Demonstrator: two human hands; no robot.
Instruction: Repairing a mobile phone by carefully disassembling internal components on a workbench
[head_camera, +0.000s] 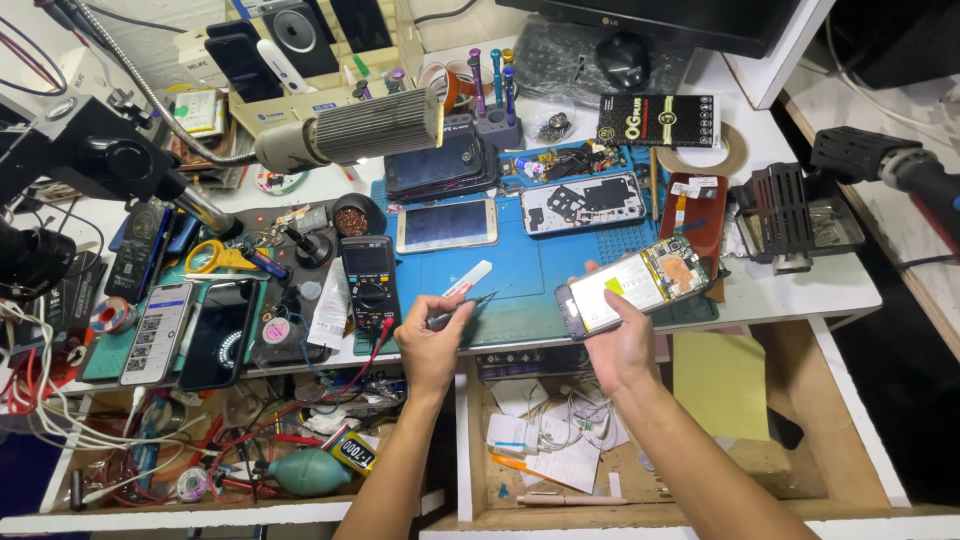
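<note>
My right hand (620, 340) holds an opened phone (632, 288) with its back off, so the yellow-white battery and the circuit board show, just above the front edge of the blue work mat (520, 270). My left hand (432, 335) pinches thin tweezers (462, 308) whose tips point right toward the phone. A small white pry tool (467, 279) lies on the mat just above the tweezers. Both forearms reach over open drawers.
On the mat lie a black multimeter (369, 280), a white-framed phone (446, 224), a stack of dark phones (440, 165) and a dismantled phone back (583, 203). A gooseneck lamp (350, 135) hangs over the bench. More phones (190, 330) rest at left. A hot-air handle (880, 160) sits right.
</note>
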